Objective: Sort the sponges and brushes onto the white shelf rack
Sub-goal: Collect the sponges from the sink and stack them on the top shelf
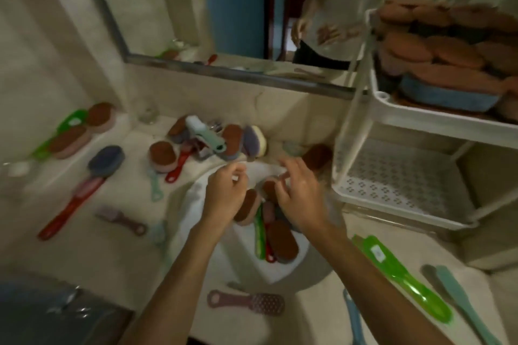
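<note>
Reaching over sink [283, 269]: left hand [224, 190] fingers curled, right hand [300, 193] fingers loosely spread, neither clearly gripping.

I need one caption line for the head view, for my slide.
Both hands reach over a sink of sponges, beside a white rack partly filled.

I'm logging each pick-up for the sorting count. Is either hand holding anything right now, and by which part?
Cannot be told for sure: both the left hand and right hand hover with curled fingers over the sponges in the sink, blurred, with no clear grasp showing.
</note>
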Demonstrator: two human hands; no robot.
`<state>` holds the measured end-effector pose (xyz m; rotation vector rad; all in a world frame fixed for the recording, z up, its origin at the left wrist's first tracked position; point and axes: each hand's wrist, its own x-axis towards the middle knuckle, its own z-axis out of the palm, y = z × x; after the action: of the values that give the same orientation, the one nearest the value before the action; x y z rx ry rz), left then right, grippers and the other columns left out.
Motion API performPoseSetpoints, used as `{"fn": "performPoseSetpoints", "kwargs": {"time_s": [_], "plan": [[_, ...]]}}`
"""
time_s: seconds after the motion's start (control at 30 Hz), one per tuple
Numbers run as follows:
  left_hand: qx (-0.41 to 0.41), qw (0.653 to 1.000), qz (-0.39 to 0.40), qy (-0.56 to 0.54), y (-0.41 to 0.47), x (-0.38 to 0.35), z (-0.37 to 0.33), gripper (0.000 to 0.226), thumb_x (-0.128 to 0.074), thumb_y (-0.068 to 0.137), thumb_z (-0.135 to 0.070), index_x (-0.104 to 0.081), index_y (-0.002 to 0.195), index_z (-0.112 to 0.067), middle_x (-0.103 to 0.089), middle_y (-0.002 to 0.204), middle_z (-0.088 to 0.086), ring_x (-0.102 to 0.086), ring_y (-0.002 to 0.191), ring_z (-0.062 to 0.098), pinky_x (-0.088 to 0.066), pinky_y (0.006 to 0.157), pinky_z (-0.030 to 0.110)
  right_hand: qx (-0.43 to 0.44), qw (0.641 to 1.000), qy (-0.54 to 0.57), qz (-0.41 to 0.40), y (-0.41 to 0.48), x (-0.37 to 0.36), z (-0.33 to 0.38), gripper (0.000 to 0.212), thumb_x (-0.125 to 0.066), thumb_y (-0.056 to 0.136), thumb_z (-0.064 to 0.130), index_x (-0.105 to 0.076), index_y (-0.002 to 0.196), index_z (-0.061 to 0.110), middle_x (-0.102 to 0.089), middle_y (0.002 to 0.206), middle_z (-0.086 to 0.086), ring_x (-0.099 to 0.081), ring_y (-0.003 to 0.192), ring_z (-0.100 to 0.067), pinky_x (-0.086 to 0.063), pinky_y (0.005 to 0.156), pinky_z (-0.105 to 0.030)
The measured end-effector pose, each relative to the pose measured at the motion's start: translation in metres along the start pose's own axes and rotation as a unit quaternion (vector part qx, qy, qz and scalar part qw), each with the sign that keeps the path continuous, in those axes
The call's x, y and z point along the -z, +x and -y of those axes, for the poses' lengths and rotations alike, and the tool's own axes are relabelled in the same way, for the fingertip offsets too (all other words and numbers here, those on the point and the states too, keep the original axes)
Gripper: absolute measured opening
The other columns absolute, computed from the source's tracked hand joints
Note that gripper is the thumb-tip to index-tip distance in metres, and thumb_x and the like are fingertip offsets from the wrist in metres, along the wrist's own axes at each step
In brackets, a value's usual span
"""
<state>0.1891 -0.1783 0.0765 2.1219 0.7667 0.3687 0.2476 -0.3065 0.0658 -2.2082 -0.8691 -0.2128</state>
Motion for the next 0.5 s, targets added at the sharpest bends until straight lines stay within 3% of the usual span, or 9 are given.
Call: {"fn": "performPoseSetpoints", "kwargs": {"time_s": [0.17, 0.3, 0.5], "plan": [[0.097, 0.995, 0.0, 0.003, 0.024, 0.056, 0.09, 0.029, -0.05, 0.087, -0.017, -0.066, 0.106, -0.003, -0.068, 0.111, 0.016, -0.061, 0.105, 0.029, -0.042, 0.083, 0.025, 0.023, 0.991, -0.001, 0.131, 0.01, -0.086, 0.042, 0.037, -0.048, 0.083, 0.009, -0.057, 0.118, 0.003, -0.062, 0.114, -0.018, -0.061, 0.097, -0.037, -0.049, 0.086, -0.04], [0.146, 0.988, -0.016, 0.04, 0.056, 0.11, 0.151, 0.025, -0.047, 0.093, -0.015, -0.065, 0.102, 0.0, -0.066, 0.109, 0.018, -0.06, 0.099, 0.028, -0.039, 0.076, 0.027, -0.01, 0.972, -0.019, 0.234, 0.03, -0.159, 0.08, 0.038, -0.047, 0.09, 0.012, -0.049, 0.128, 0.012, -0.055, 0.123, -0.012, -0.059, 0.103, -0.033, -0.046, 0.089, -0.039], [0.157, 0.981, -0.009, 0.111, 0.135, 0.183, 0.229, 0.03, -0.052, 0.087, -0.007, -0.059, 0.114, 0.004, -0.06, 0.12, 0.023, -0.056, 0.11, 0.036, -0.044, 0.087, 0.036, -0.085, 0.956, -0.036, 0.278, 0.076, -0.252, 0.122, 0.045, -0.049, 0.091, 0.017, -0.037, 0.134, 0.012, -0.048, 0.123, -0.016, -0.053, 0.109, -0.036, -0.046, 0.088, -0.04]]}}
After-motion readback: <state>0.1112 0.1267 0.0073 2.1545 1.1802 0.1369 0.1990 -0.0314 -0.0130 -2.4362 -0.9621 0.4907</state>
